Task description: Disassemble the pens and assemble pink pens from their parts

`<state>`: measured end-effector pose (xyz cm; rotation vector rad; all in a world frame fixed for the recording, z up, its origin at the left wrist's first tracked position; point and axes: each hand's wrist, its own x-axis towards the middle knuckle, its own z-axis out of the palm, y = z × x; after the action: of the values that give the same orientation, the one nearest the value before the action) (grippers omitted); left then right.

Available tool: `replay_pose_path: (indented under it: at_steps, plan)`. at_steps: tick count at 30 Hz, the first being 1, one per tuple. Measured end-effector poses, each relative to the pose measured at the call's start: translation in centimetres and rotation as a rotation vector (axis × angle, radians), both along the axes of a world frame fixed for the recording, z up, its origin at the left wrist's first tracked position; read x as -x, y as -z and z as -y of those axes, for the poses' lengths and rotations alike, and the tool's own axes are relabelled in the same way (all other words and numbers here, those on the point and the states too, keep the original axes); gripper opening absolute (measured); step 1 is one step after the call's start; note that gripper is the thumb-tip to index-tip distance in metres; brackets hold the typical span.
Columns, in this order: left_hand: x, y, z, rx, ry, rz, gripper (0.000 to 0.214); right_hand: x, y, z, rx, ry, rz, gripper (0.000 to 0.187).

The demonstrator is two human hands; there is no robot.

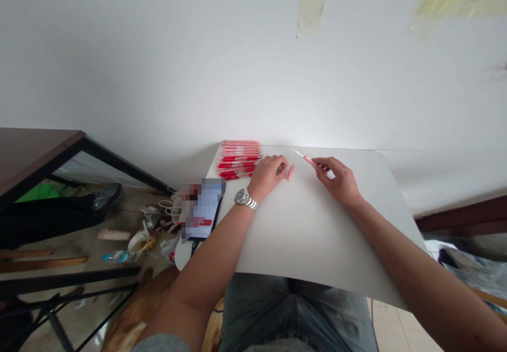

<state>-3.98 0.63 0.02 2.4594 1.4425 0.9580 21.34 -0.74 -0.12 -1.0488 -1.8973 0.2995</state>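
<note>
Beside pink pen cap [290, 172] on tabletop [317, 236] | right hand [336, 180] pinching light, stiff slim pen [306, 158] by barrel | left hand [268, 175] curled, grip unclear

The phone [204, 209] at nine o'clock on the desk [317, 236] is blurred, its screen unreadable. The right hand [336, 181] hides part of the pen [306, 158], and the pens [238, 159] at eleven o'clock are too small to count.

White board [317, 225]: row of red pens [239, 159], loose pink pen cap [290, 172].
</note>
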Motion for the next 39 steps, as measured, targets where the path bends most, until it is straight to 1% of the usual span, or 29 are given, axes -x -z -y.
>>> replay_pose_path:
  at_steps: [4,9,14,18,24,28,29,31,36,39]
  plan:
    - [-0.2,0.0,0.0,0.020,-0.003,0.101,0.012,-0.1,0.0,0.0,0.008,-0.006,0.004,0.022]
    - [-0.3,0.0,-0.2,0.089,-0.036,0.347,0.013,0.0,0.1,0.0,0.015,-0.013,0.006,0.022]
    - [-0.4,-0.3,-0.2,0.058,-0.070,0.484,0.006,0.0,0.1,0.0,0.027,-0.012,0.013,0.023]
    - [-0.5,-0.3,-0.3,0.050,-0.075,0.582,0.005,0.0,0.3,-0.1,0.051,-0.017,0.015,0.024]
    - [-0.5,-0.1,-0.5,0.031,-0.076,0.637,0.006,-0.1,0.5,-0.1,0.102,-0.003,-0.005,0.025]
    - [-0.4,0.0,-0.6,0.021,-0.091,0.645,0.007,-0.3,0.6,-0.2,0.084,0.124,-0.002,0.023]
    - [-0.4,0.0,-0.6,0.021,-0.096,0.647,0.007,-0.4,0.6,-0.2,0.087,0.134,0.000,0.023]
    - [-0.4,0.0,-0.6,0.026,-0.107,0.652,0.007,-0.4,0.8,-0.3,0.112,0.100,-0.007,0.024]
    - [-0.4,-0.3,-0.4,0.032,-0.120,0.685,0.007,0.0,1.0,-0.1,0.206,-0.084,-0.062,0.029]
    - [-0.3,-0.2,-0.5,0.028,-0.125,0.729,0.008,0.1,0.9,0.0,0.205,-0.116,-0.074,0.028]
